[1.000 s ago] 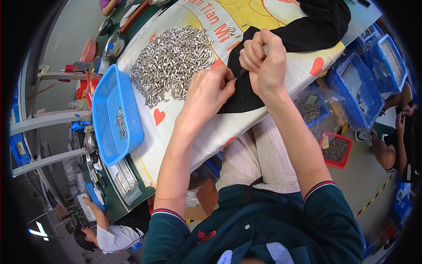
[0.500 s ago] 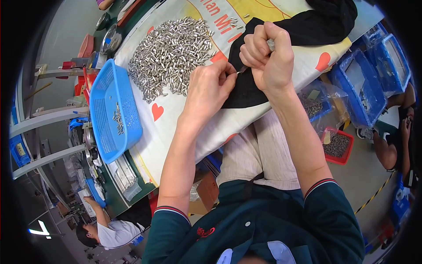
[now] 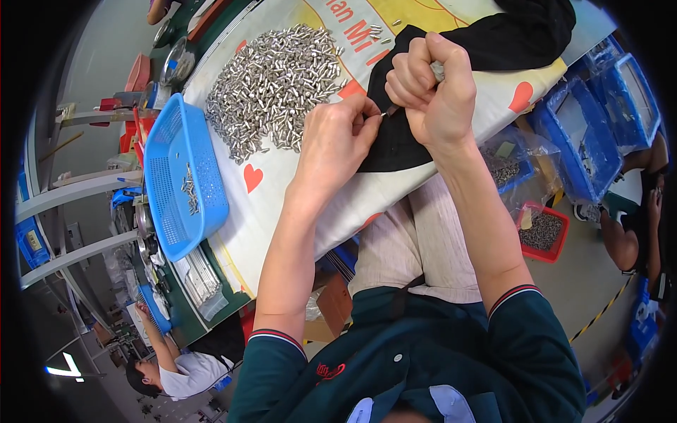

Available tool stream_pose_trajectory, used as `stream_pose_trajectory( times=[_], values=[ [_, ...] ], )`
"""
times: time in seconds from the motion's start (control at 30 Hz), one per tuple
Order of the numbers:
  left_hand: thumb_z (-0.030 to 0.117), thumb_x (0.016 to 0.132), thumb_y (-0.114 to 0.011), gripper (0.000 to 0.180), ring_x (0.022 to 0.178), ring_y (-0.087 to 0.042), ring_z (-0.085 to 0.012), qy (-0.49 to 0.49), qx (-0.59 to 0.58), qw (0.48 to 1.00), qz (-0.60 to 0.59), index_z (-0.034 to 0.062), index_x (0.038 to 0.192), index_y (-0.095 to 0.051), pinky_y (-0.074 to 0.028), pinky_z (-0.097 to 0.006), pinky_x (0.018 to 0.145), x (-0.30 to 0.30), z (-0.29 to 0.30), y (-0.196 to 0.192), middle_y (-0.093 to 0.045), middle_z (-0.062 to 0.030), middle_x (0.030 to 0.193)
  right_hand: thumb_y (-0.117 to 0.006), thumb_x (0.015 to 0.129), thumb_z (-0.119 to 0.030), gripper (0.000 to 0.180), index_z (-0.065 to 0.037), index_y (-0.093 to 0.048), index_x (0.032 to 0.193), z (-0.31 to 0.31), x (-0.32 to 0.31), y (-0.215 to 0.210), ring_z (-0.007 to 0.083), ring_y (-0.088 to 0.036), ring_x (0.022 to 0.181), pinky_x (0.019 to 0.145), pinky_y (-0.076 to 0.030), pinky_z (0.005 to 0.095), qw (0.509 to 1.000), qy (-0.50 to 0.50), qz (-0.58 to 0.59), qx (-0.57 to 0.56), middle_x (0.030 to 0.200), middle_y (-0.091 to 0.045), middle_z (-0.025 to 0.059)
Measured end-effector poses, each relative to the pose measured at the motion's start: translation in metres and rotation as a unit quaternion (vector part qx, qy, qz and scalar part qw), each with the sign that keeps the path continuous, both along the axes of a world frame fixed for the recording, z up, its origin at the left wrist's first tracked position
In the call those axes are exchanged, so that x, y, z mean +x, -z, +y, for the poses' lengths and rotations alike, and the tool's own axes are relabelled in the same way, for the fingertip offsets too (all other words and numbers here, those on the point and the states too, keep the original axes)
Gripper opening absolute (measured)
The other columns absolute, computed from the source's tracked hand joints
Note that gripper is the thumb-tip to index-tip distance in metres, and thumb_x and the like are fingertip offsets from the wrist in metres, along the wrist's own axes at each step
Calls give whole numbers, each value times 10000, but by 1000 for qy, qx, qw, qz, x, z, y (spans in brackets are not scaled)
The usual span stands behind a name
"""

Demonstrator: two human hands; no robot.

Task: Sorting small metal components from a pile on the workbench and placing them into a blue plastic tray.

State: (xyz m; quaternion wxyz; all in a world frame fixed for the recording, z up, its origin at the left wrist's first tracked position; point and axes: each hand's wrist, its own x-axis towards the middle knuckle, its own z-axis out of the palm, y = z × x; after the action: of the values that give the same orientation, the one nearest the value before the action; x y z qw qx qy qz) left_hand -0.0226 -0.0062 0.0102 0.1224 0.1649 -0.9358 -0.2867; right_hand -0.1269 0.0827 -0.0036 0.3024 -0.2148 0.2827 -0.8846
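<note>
My left hand [image 3: 337,137] is closed in a pinch, with the bright tip of a small metal part [image 3: 383,115] showing at its fingertips. Wrapped into a fist, my right hand [image 3: 436,88] grips a slim tool; its dark tip [image 3: 392,110] meets the part or sits right beside it. Pale material [image 3: 437,70] shows at the top of this fist, and the rest of the tool is hidden. Under both hands lies a black cloth [image 3: 395,151]. Left of them a large heap of small silver metal parts [image 3: 271,92] covers the printed tablecloth [image 3: 282,180].
Left of the heap stands a blue basket [image 3: 215,211] with several metal parts. A few loose parts [image 3: 377,30] lie beyond the cloth. Blue crates [image 3: 575,141] and a red tray [image 3: 550,255] of parts sit at the right. Other people work at lower left and far right.
My hands stay almost in place, still tip to tip over the black cloth. At lower left, the person in white has shifted an arm slightly.
</note>
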Motion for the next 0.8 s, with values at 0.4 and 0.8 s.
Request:
stream_pose_trajectory(
  times=[0.4, 0.8],
  values=[
    [13, 738, -615, 74, 499, -394, -57, 4, 83, 997, 6, -41, 786, -601, -337, -233, 468, -4, -5, 5, -509, -17, 550, -370, 899, -227, 395, -86, -293, 538, -13, 9, -4, 51, -169, 391, 378, -150, 232, 995, 27, 94, 37, 446, -256, -31],
    [22, 725, -620, 67, 464, -355, -61, -20, 27, 999, 1, -40, 732, -595, -312, -249, 437, -3, 2, 0, -450, -15, 485, -354, 868, -185, 377, -93, -277, 511, -3, 0, 1, 51, -171, 360, 355, -143, 232, 999, 22, -9, -35, 425, -245, -29]
  ],
)
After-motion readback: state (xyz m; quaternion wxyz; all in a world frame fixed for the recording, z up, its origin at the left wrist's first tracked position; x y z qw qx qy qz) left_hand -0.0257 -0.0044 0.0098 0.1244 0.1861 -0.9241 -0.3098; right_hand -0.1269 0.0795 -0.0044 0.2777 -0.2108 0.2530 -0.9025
